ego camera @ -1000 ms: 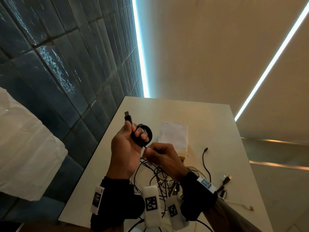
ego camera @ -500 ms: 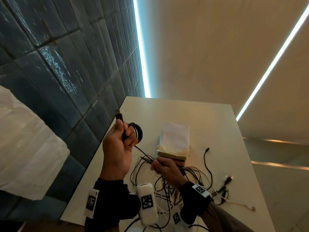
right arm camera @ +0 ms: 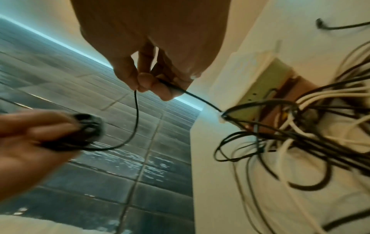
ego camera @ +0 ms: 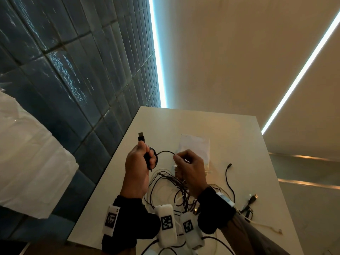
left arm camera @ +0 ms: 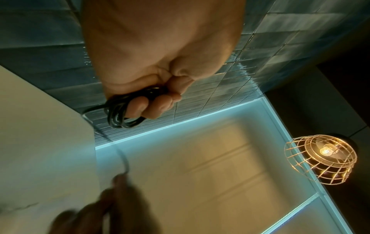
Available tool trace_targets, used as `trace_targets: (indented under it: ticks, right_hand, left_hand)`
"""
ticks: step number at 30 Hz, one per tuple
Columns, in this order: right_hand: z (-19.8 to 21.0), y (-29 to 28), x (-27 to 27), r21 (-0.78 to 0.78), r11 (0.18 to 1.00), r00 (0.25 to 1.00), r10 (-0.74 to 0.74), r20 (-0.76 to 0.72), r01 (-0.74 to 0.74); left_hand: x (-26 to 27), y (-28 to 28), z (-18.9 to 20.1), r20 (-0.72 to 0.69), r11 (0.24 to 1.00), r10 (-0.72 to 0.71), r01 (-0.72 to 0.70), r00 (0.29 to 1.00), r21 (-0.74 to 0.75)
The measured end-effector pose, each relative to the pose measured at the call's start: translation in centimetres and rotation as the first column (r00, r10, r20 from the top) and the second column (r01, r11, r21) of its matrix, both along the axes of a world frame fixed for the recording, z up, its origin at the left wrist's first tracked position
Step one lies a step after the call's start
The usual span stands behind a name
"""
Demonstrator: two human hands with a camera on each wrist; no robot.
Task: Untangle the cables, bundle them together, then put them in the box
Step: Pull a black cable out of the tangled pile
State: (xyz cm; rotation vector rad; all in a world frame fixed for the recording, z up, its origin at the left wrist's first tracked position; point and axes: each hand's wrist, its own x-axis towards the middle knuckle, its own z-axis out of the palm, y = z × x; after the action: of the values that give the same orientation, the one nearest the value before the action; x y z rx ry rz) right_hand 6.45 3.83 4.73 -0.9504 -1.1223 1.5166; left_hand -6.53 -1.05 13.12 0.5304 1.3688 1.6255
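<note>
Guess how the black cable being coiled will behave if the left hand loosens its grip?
The black cable looks thin and floppy: it sags in a loop between the hands. Its coil would probably spring loose, since only the left hand holds it. Likely light: the right hand steers it with a fingertip pinch.

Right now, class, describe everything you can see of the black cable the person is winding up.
The black cable is thin, round and looks rubber-coated. One end carries a black USB plug with a metal tip, sticking up above the left hand. That hand grips several tight loops of it as a small coil. From the coil a free stretch arcs across to the right hand, whose thumb and fingertips pinch it. Beyond the pinch it runs down into the tangled pile on the table.
</note>
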Motion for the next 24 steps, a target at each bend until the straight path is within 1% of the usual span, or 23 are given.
trace_targets:
  ticks: [2,4,6,8,10,11,13,16,20,24]
  right_hand:
    - [1.7,-0.5,-0.3,0.065,0.997,0.999,0.040,-0.033,-0.038]
    - [3.0,-1.2,-0.5,0.170,0.981,0.995,0.095,-0.025,-0.089]
    - [3.5,-1.7,-0.5,0.237,0.962,0.989,0.145,-0.027,-0.135]
    - [3.3,-1.9,-0.3,0.238,0.958,0.985,0.170,-0.033,-0.158]
    - [2.9,-2.2,-0.1,0.224,0.955,0.979,0.203,-0.023,-0.192]
    - [2.7,-2.3,0.1,0.215,0.952,0.974,0.227,-0.012,-0.219]
    - [2.3,-2.6,0.4,0.175,0.946,0.961,0.278,-0.006,-0.272]
    - [1.3,-2.4,1.0,0.135,0.933,0.942,0.334,0.017,-0.333]
    - [-1.6,-2.4,1.5,0.104,0.913,0.912,0.374,0.170,-0.394]
    - [-3.7,-2.6,1.5,0.046,0.930,0.915,0.349,0.201,-0.365]
  left_hand:
    - [0.8,-0.1,-0.1,-0.014,0.999,-0.003,0.002,1.000,-0.045]
    - [1.4,-0.2,0.0,-0.028,0.998,-0.016,0.014,0.999,-0.065]
    - [1.6,-0.2,0.2,-0.004,0.998,-0.008,0.008,1.000,-0.067]
    - [1.4,-0.2,0.4,0.102,1.000,-0.020,0.022,0.995,-0.019]
    - [1.3,-0.2,0.5,0.231,0.998,-0.058,0.049,0.971,0.047]
    - [1.3,-0.2,0.5,0.275,0.995,-0.080,0.061,0.958,0.078]
    - [1.4,-0.2,0.6,0.312,0.988,-0.115,0.076,0.943,0.134]
    - [1.4,-0.3,0.8,0.291,0.979,-0.128,0.075,0.948,0.189]
    - [0.9,-0.3,1.3,0.190,0.973,-0.130,0.088,0.973,0.213]
    - [0.7,-0.4,1.4,0.138,0.978,-0.109,0.081,0.984,0.194]
